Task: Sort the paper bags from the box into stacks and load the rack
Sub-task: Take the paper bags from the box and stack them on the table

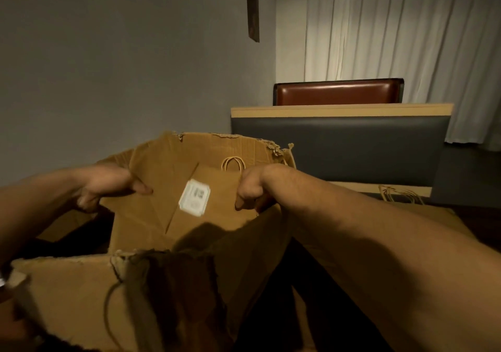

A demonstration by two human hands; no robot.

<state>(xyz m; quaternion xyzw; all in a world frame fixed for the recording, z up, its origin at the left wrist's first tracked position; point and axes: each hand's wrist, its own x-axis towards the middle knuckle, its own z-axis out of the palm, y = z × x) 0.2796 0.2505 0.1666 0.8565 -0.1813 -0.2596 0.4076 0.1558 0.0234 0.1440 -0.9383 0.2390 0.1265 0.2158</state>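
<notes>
Nearest us is the torn box [81, 292]. Above it, our left hand [108, 186] and right hand [252, 186] pinch a flat bag [206, 216] by its side edges. It looks light and floppy; edge grips suit it. Beyond: a booth [339, 145].

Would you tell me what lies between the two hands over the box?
In the head view, a flat paper bag with a white label spans between the left hand and right hand.

A restaurant dining room: padded booth seat [341, 148] (grey), curtain [406, 26] behind.
</notes>
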